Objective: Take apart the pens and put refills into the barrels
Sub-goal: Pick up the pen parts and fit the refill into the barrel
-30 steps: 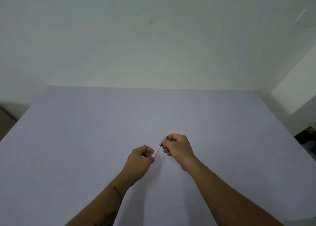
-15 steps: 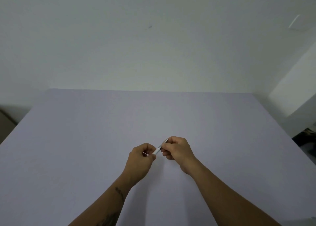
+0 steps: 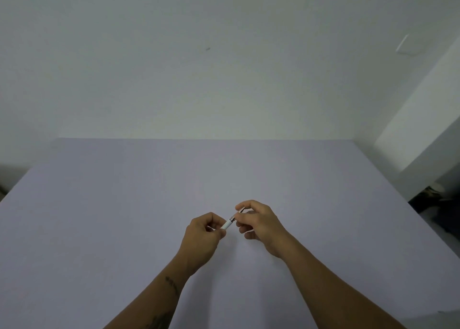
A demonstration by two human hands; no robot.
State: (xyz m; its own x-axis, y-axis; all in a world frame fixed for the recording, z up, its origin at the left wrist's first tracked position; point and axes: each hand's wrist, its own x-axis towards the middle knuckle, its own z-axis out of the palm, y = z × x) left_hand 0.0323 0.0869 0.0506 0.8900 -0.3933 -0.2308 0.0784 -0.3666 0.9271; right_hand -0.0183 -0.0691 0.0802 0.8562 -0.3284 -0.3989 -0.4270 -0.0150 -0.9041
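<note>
A short white pen [image 3: 228, 223] with a silver metal tip end is held just above the lavender table [image 3: 124, 216], slanting up to the right. My left hand [image 3: 202, 236] is closed around the white barrel end. My right hand [image 3: 258, 222] pinches the silver tip end between thumb and forefinger. Most of the barrel is hidden inside my left fist, and no loose refill or other pen shows.
The table runs back to a plain white wall. A white pillar [image 3: 420, 129] stands at the right, with dark clutter [image 3: 438, 204] on the floor beside the table's right edge.
Both hands stay on the pen near the table's middle. The gap between them has widened slightly, showing more of the white barrel and silver collar.
</note>
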